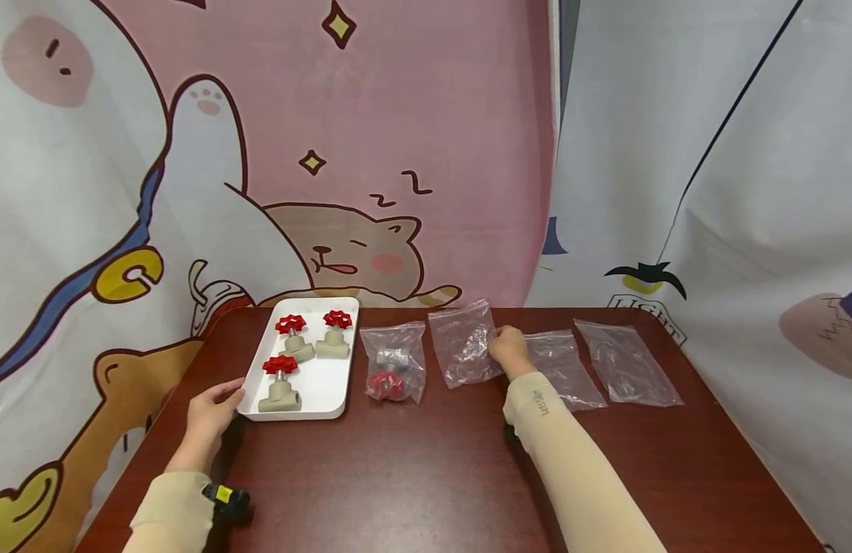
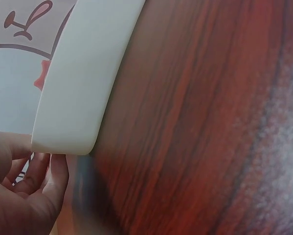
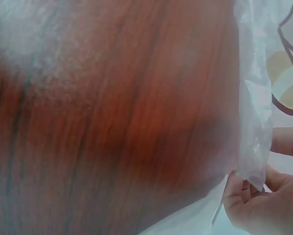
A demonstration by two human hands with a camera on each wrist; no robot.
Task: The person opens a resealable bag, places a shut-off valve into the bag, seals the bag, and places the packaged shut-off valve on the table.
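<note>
Between the hands, one bagged valve (image 1: 387, 382) is seen; three loose valves (image 1: 280, 395) are left unbagged in the tray (image 1: 325, 376), its corner pinched by the left hand (image 1: 213, 415). A flat, unfilled bag (image 1: 462, 346) is pinched by the right hand (image 1: 512, 352).

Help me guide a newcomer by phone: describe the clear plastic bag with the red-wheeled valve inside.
On the dark reddish-brown wood-grain table, find the white rectangular tray with three red-wheeled beige valves. Just right of it, in the head view, lies a clear plastic bag. Unlike the three clear bags farther right, it visibly contains a red-wheeled valve.
</note>
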